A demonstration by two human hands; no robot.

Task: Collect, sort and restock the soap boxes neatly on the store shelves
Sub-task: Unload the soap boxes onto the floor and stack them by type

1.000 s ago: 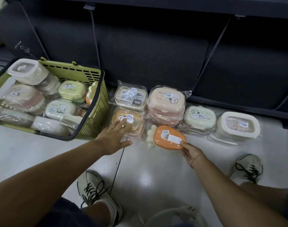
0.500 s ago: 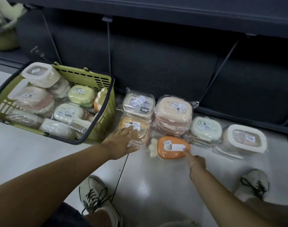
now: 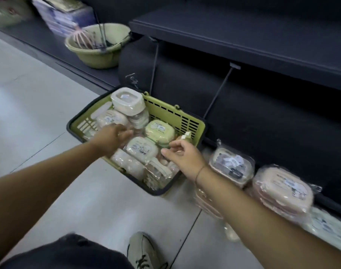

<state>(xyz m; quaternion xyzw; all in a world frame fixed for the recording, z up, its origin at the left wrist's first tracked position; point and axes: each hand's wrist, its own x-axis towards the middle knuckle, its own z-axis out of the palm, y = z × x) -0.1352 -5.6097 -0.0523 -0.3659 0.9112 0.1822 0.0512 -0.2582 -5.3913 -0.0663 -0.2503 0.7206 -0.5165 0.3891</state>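
A green shopping basket [image 3: 187, 121] with a dark rim stands on the floor, full of several wrapped soap boxes. Among them are a white box [image 3: 127, 100], a pale green box [image 3: 160, 130] and a cream box [image 3: 141, 148]. My left hand [image 3: 110, 137] hovers over the basket's left part, fingers extended towards the boxes and holding nothing. My right hand [image 3: 182, 156] is above the basket's near right corner, fingers loosely curled and holding nothing. On the floor to the right lie a beige box [image 3: 231, 166] and a stack of pink boxes [image 3: 282, 192].
A dark shelf [image 3: 262, 41] juts out above the basket, with a dark base panel behind. A green basin [image 3: 98, 47] with utensils sits on the low shelf at the back left. My shoe [image 3: 144, 253] is on the white floor below.
Both hands left the boxes on the floor and moved left to the basket. The view swung left, so the floor row now sits at the right edge.
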